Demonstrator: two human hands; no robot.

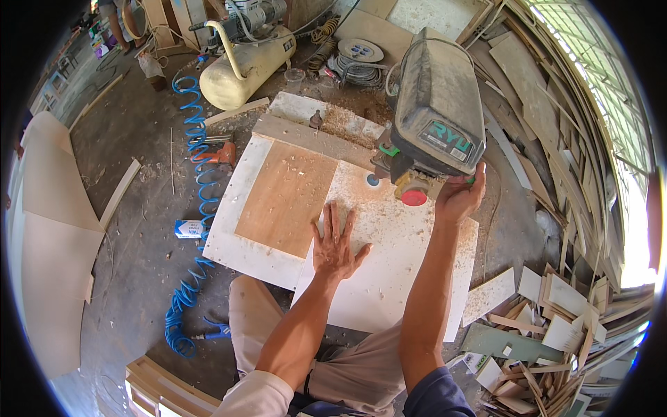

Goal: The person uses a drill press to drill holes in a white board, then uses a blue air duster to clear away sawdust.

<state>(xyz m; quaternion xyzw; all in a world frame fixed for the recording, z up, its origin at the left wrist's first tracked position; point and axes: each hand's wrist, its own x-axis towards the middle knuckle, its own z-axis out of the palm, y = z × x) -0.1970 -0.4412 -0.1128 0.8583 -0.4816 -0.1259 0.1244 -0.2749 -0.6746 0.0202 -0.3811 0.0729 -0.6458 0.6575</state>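
My left hand (335,244) lies flat with fingers spread on a white board (361,278) dusted with wood chips. My right hand (461,194) curls around a handle at the lower right side of a dusty drill press (438,104); most of the grip is hidden by the machine's housing. A red button (414,198) sits on the drill press front. Just left of it, a round bluish spot (373,181) shows in the board, ringed with shavings. A brown plywood panel (288,198) lies left of my left hand, and a wooden fence strip (316,141) runs behind.
A cream air compressor (246,69) and a cable reel (360,52) stand at the back. A coiled blue air hose (208,187) runs along the floor at left, near an orange tool (224,154). Wood offcuts (549,333) pile up at right. A pale curved panel (59,243) stands far left.
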